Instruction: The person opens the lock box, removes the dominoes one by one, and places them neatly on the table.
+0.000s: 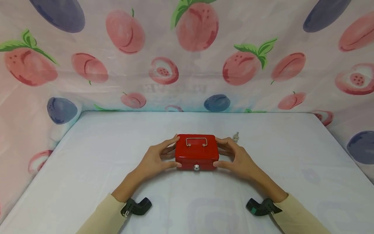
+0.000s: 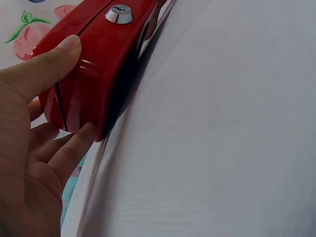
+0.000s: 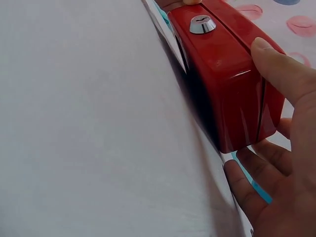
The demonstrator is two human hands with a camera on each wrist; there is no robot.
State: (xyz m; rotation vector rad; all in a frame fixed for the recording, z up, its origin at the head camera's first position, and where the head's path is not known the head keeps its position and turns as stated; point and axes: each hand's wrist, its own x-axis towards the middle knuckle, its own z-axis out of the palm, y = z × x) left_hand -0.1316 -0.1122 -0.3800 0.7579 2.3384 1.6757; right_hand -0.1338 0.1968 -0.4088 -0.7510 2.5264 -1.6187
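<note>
A small red cash box (image 1: 196, 156) is held between both hands over the white tabletop, its lid closed. On its lid lies a thin metal handle (image 1: 196, 138), and a silver lock (image 1: 196, 167) sits in the front face. My left hand (image 1: 156, 159) grips the left end, thumb at the front corner and fingers along the side and back. The right hand (image 1: 235, 159) grips the opposite end in the same way. Both wrist views show the lock's keyhole, the seam under the lid and the box's dark underside close over the cloth.
A small bunch of silver keys (image 1: 235, 137) lies on the white-covered table (image 1: 117, 139), just behind the right hand. Fruit-printed cloth (image 1: 187, 74) hangs along the back and sides. Dark wrist mounts (image 1: 136, 206) stick inward from both cuffs.
</note>
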